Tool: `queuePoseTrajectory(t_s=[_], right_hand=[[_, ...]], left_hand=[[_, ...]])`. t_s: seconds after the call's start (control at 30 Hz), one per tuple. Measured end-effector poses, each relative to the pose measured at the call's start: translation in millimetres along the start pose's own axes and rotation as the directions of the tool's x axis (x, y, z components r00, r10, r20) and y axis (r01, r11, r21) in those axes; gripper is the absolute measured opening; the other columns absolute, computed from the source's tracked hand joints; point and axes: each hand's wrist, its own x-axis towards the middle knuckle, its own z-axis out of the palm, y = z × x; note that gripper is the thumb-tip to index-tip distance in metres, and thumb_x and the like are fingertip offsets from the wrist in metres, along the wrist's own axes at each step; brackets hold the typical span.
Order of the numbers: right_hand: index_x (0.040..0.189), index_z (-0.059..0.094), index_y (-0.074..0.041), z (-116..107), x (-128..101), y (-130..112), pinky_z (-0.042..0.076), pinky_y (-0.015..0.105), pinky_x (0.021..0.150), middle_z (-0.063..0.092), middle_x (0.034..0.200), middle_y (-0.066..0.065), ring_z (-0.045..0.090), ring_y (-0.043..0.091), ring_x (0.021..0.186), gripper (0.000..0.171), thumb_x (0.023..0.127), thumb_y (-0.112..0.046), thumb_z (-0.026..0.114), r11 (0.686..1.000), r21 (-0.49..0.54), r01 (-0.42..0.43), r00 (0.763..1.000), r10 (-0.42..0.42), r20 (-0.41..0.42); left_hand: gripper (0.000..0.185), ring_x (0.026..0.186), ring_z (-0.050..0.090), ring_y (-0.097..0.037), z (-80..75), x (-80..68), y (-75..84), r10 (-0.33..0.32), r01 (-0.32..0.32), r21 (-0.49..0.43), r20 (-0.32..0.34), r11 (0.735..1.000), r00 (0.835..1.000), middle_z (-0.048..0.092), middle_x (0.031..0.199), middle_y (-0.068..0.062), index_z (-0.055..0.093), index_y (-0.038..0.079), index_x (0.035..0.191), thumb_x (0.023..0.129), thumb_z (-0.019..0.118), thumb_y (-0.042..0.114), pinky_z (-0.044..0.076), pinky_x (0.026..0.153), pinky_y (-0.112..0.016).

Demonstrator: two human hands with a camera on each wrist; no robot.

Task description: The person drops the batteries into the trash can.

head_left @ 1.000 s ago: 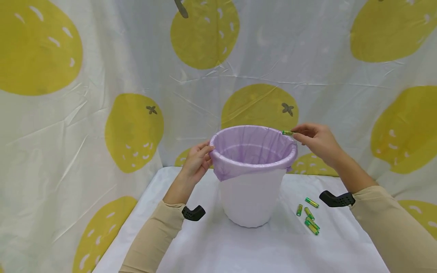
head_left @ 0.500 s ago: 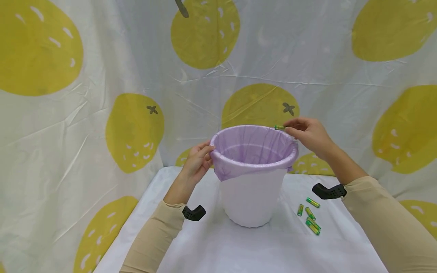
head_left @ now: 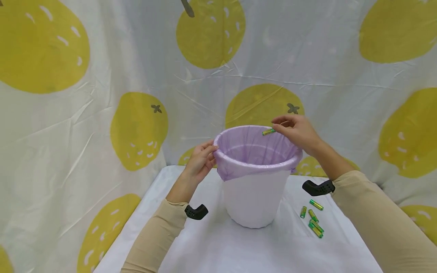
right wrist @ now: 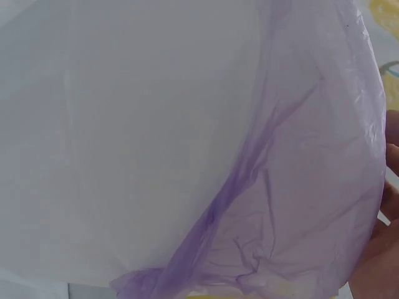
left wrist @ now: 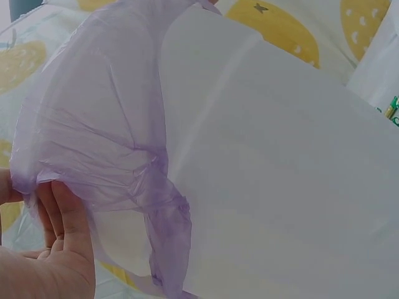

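Observation:
A white bin [head_left: 253, 193] lined with a purple bag [head_left: 254, 151] stands on the white table [head_left: 211, 246]. My left hand [head_left: 201, 159] grips the bin's left rim, fingers curled over the bag; the left wrist view shows those fingers [left wrist: 62, 218] under the purple bag [left wrist: 106, 137] against the white bin [left wrist: 280, 187]. My right hand [head_left: 296, 131] pinches a green and yellow battery [head_left: 268, 131] above the bin's open mouth, near the back right rim. The right wrist view shows only the bin [right wrist: 124, 137], the purple bag [right wrist: 312, 187] and a sliver of hand.
Several green and yellow batteries [head_left: 312, 218] lie on the table to the right of the bin. A white curtain with yellow fruit prints [head_left: 136, 129] hangs close behind and to both sides of the table.
My right hand has carried the battery leftward from the bin's right rim to over its open mouth. The left hand has stayed on the left rim.

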Motion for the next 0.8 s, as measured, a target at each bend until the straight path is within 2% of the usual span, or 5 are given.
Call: queuePoseTrajectory(t_s=[0.23,0.43,0.57,0.8], right_hand=[[0.121,0.07,0.001,-2,-1,-3,0.05,0.021,0.069,0.068,0.11,0.011,0.062,0.017,0.093,0.03,0.1,-0.02,0.07,1.0,0.002,-0.013,1.0,0.013,-0.001],[0.119,0.071,0.002,-5,-7,1,0.052,0.02,0.069,0.069,0.108,0.01,0.064,0.021,0.091,0.027,0.099,-0.015,0.072,1.0,0.02,0.01,1.0,-0.01,0.002],[0.118,0.071,0.002,-9,-12,5,0.054,0.022,0.071,0.07,0.105,0.007,0.065,0.026,0.092,0.027,0.099,-0.017,0.071,1.0,0.023,-0.013,1.0,0.013,-0.006],[0.118,0.07,0.005,-16,-23,10,0.055,0.023,0.068,0.069,0.105,0.022,0.063,0.031,0.09,0.027,0.101,-0.016,0.069,1.0,0.001,0.009,1.0,-0.009,0.021]], left_hand=[[0.047,0.076,0.065,-0.013,2.1,0.4,-1.6,-0.011,0.011,0.007,0.006,1.0,1.0,0.054,0.116,-0.017,0.04,-0.015,0.145,0.1,0.053,-0.005,0.057,0.069,-0.021],[0.048,0.077,0.065,-0.013,1.1,-0.3,-1.6,-0.007,0.007,0.001,0.011,1.0,1.0,0.054,0.116,-0.017,0.039,-0.016,0.146,0.101,0.052,-0.005,0.057,0.07,-0.021],[0.048,0.074,0.064,-0.012,1.5,1.0,-2.6,-0.004,0.004,-0.003,0.016,1.0,1.0,0.056,0.111,-0.014,0.038,-0.017,0.145,0.101,0.051,-0.006,0.056,0.068,-0.02],[0.048,0.073,0.064,-0.011,0.8,1.7,-3.8,-0.005,0.006,-0.006,0.023,1.0,1.0,0.057,0.109,-0.013,0.038,-0.017,0.146,0.101,0.05,-0.006,0.056,0.067,-0.02]])
